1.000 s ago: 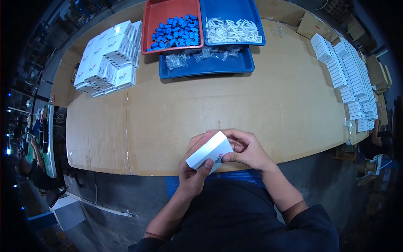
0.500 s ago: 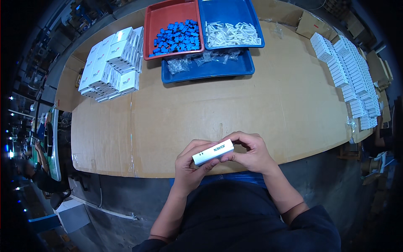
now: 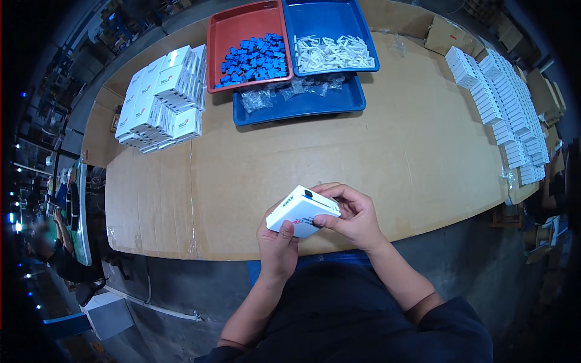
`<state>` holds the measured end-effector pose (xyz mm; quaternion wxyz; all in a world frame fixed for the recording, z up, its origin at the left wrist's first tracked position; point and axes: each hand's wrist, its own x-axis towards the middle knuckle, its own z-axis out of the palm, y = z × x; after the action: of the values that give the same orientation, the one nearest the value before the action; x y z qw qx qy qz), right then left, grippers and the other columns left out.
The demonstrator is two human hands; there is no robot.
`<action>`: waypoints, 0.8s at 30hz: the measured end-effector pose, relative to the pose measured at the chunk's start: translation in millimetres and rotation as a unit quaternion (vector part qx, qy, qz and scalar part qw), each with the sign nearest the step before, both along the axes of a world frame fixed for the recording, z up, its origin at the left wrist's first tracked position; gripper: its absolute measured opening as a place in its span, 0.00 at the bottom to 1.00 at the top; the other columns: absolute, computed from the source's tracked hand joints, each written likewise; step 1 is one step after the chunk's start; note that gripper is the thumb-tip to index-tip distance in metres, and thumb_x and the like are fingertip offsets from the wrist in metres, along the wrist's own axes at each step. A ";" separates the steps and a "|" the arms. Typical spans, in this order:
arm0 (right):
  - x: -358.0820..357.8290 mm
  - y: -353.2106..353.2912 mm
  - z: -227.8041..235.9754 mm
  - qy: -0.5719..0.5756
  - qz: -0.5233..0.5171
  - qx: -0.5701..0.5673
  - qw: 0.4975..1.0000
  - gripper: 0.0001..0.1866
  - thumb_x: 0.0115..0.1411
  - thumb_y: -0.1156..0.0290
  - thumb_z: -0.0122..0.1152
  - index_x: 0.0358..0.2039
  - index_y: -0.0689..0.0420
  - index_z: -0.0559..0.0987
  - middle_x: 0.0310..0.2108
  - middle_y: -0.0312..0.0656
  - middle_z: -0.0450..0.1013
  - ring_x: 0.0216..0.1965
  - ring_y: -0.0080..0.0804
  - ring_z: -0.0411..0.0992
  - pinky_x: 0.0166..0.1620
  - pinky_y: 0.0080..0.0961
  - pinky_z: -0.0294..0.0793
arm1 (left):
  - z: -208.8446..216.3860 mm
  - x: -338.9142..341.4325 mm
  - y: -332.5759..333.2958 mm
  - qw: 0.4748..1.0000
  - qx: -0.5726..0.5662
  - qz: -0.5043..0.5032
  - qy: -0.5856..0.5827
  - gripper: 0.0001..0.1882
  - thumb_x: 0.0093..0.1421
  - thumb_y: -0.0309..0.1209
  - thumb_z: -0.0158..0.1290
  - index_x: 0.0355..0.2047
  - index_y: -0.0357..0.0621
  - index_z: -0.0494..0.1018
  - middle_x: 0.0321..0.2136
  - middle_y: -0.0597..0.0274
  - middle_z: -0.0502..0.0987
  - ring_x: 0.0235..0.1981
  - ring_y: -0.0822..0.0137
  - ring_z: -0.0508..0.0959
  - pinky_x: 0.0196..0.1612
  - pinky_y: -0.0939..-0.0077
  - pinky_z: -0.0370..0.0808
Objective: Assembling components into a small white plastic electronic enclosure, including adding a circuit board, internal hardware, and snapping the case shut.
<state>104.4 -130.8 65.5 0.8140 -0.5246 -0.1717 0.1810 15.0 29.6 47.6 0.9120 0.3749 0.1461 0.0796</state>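
My left hand [image 3: 278,249] is closed around the left side of a flat white box [image 3: 295,213], its thumb pressed on the broad printed face. At the opposite side my right hand [image 3: 358,219] pinches the box, thumb on the face and fingers curled over the far edge. The box is held tilted above the table's near edge. A small dark, partly blue piece shows at its upper corner, beside a narrow slot along the edge. Several fingers of both hands are hidden behind the box.
A cardboard-covered table [image 3: 302,154] carries stacked white boxes [image 3: 145,100] at left and rows of white boxes [image 3: 502,112] at right. A red tray [image 3: 245,24] holds blue pieces, a blue tray [image 3: 327,18] white pieces. A lower blue tray [image 3: 302,111] contains clear plastic bags.
Both hands have turned the white box, so its broad printed face and slotted edge now show instead of mainly one narrow side. The right hand has shifted its hold along the edge.
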 end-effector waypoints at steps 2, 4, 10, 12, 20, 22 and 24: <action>0.8 -2.8 -0.9 0.000 0.013 0.033 0.999 0.26 0.55 0.79 0.77 0.54 0.65 0.77 0.57 0.50 0.75 0.56 0.30 0.75 0.60 0.32 0.77 | 1.6 2.7 1.9 1.000 -0.025 -0.004 -0.013 0.31 0.63 0.31 0.66 0.63 0.35 0.66 0.53 0.55 0.77 0.55 0.63 0.78 0.62 0.66 0.73; 1.0 -8.7 6.8 0.046 0.011 0.045 0.998 0.24 0.55 0.80 0.77 0.52 0.65 0.78 0.53 0.47 0.78 0.53 0.28 0.77 0.60 0.30 0.77 | 8.1 12.4 6.5 0.981 0.177 0.023 -0.074 0.35 0.61 0.30 0.68 0.64 0.34 0.66 0.57 0.52 0.76 0.60 0.60 0.75 0.65 0.64 0.70; 0.1 -21.2 16.7 -0.028 0.089 -0.098 0.991 0.21 0.53 0.79 0.79 0.47 0.62 0.81 0.45 0.40 0.82 0.50 0.24 0.79 0.56 0.25 0.77 | 23.6 8.3 23.0 0.946 0.272 -0.114 -0.137 0.32 0.60 0.25 0.67 0.63 0.32 0.69 0.59 0.48 0.76 0.62 0.60 0.75 0.65 0.66 0.71; -0.5 -20.6 15.0 -0.007 0.077 -0.090 0.993 0.20 0.52 0.78 0.80 0.45 0.62 0.82 0.43 0.39 0.83 0.47 0.24 0.80 0.54 0.24 0.78 | 28.3 10.5 16.9 0.954 0.241 -0.132 -0.123 0.25 0.63 0.21 0.63 0.61 0.30 0.72 0.59 0.46 0.77 0.59 0.62 0.78 0.63 0.68 0.76; -3.1 -21.5 20.6 -0.128 0.053 -0.130 0.982 0.19 0.50 0.78 0.81 0.43 0.61 0.84 0.37 0.40 0.85 0.41 0.27 0.84 0.45 0.23 0.81 | 25.1 2.0 18.1 0.937 0.294 -0.109 -0.151 0.19 0.59 0.24 0.67 0.50 0.30 0.78 0.53 0.39 0.80 0.60 0.52 0.78 0.62 0.60 0.77; -2.4 -21.2 21.7 -0.153 0.043 -0.129 0.979 0.20 0.49 0.78 0.81 0.43 0.60 0.85 0.37 0.41 0.85 0.40 0.27 0.84 0.44 0.23 0.81 | 26.2 3.5 17.6 0.934 0.305 -0.107 -0.150 0.19 0.59 0.25 0.68 0.49 0.30 0.79 0.52 0.39 0.81 0.60 0.51 0.78 0.62 0.59 0.77; -0.7 -20.9 26.7 -0.172 0.054 -0.113 0.977 0.21 0.49 0.80 0.79 0.45 0.61 0.85 0.39 0.42 0.85 0.42 0.29 0.84 0.46 0.25 0.81 | 26.0 6.8 16.8 0.919 0.329 -0.084 -0.200 0.20 0.58 0.25 0.67 0.51 0.34 0.80 0.54 0.42 0.81 0.62 0.47 0.76 0.67 0.55 0.71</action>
<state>103.8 -151.7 92.1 0.6967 -0.6265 -0.3155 0.1500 21.8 46.4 73.6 0.7506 0.6411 -0.1056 0.1199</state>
